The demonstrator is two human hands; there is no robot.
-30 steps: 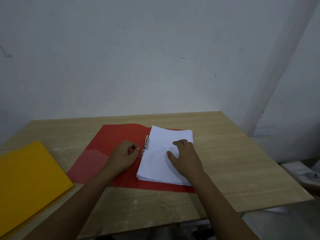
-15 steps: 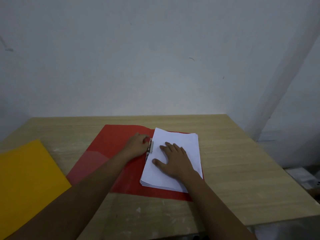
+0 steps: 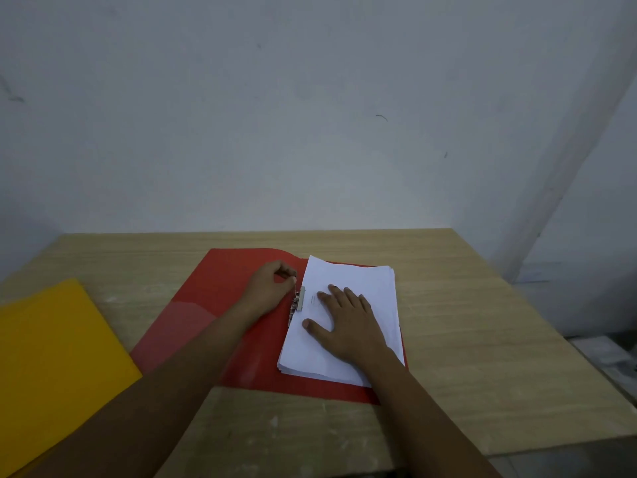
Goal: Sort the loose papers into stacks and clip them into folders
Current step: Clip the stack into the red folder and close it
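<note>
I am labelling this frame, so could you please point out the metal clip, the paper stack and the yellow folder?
metal clip (image 3: 300, 299): head view, on its grey bar.
paper stack (image 3: 358, 281): head view, bare top sheet, far part.
yellow folder (image 3: 51, 353): head view, middle of its cover.

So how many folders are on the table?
2. The red folder lies open mid-table under the paper stack; the yellow folder lies closed at the left edge. None looks hidden.

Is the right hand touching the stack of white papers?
Touching: the head view shows the right hand lying flat, fingers spread, on the paper stack.
</note>
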